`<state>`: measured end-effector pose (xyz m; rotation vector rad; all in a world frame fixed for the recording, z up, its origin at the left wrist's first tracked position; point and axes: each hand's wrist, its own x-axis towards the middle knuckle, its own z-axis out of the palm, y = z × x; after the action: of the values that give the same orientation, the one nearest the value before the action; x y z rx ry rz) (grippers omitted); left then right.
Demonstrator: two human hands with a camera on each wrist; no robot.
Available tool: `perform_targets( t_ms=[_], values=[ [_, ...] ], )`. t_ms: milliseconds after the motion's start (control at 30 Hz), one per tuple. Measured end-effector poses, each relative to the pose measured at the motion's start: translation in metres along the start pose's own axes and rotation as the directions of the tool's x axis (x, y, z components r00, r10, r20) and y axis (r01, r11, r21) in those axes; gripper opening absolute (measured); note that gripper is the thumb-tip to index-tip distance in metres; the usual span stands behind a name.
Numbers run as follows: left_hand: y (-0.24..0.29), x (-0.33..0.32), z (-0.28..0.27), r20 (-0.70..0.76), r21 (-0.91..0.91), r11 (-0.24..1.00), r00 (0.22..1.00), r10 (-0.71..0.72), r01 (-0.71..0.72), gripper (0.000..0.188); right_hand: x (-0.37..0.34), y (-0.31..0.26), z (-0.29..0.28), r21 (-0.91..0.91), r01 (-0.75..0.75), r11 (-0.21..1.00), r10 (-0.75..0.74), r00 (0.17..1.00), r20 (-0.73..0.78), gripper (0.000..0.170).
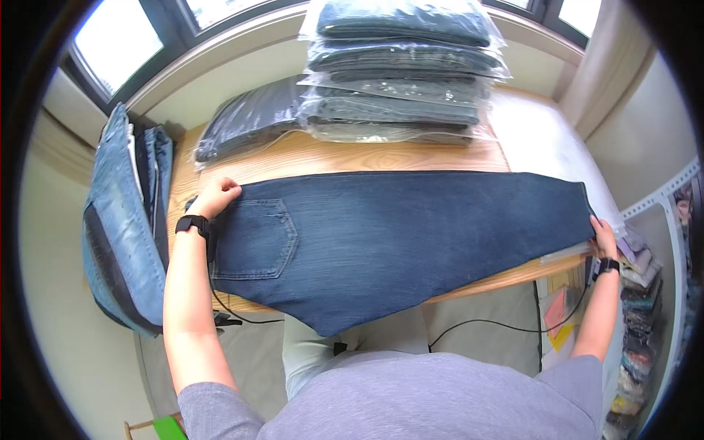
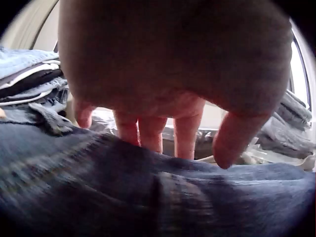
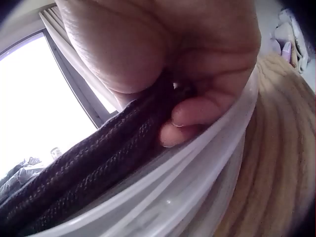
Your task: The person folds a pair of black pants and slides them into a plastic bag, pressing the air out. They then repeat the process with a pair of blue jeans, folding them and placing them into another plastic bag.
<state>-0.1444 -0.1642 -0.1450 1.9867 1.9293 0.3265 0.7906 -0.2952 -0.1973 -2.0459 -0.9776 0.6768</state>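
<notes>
A folded pair of dark blue jeans (image 1: 396,235) stretches flat across the front of the table, its back pocket toward the left. My left hand (image 1: 215,199) grips the far edge at the waist end. In the left wrist view, the fingers (image 2: 185,133) reach down behind the denim edge and the thumb is at its near side; the fingertips are hidden. At the leg end, my right hand (image 1: 604,238) holds the hem. The right wrist view shows fingers (image 3: 197,111) curled round the dark stitched hem (image 3: 98,148), close beside clear plastic (image 3: 197,173).
Bagged folded jeans (image 1: 396,110) form a tall stack at the back of the wooden table (image 1: 352,155), with another bagged garment (image 1: 249,121) beside it. Loose jeans (image 1: 121,220) hang over the left side. White plastic (image 1: 539,139) covers the right end. A black cable (image 1: 491,320) runs below.
</notes>
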Motion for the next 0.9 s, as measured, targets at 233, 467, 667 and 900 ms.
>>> perform_targets(
  t_ms=[233,467,667,900],
  values=[
    [-0.015,-0.01,-0.019,0.1,0.085,0.996,0.994,-0.045,0.037,0.028,-0.002,0.0,-0.006,-0.002,-0.016,1.0,0.016,0.999,0.044,0.029],
    [-0.023,0.007,-0.016,0.009,0.149,0.988,1.0,0.029,-0.03,0.026,-0.01,-0.01,0.012,-0.033,-0.004,0.999,-0.002,0.983,-0.183,0.028],
    [-0.03,0.017,-0.013,0.073,0.136,0.99,0.996,-0.043,0.033,0.028,0.009,0.001,-0.004,-0.26,0.043,0.965,-0.059,0.997,-0.052,0.033],
    [-0.062,-0.03,-0.064,-0.134,-0.195,0.98,0.991,0.025,-0.051,0.027,-0.047,-0.069,0.024,-0.727,0.018,0.686,-0.389,0.854,-0.346,0.035]
  ],
)
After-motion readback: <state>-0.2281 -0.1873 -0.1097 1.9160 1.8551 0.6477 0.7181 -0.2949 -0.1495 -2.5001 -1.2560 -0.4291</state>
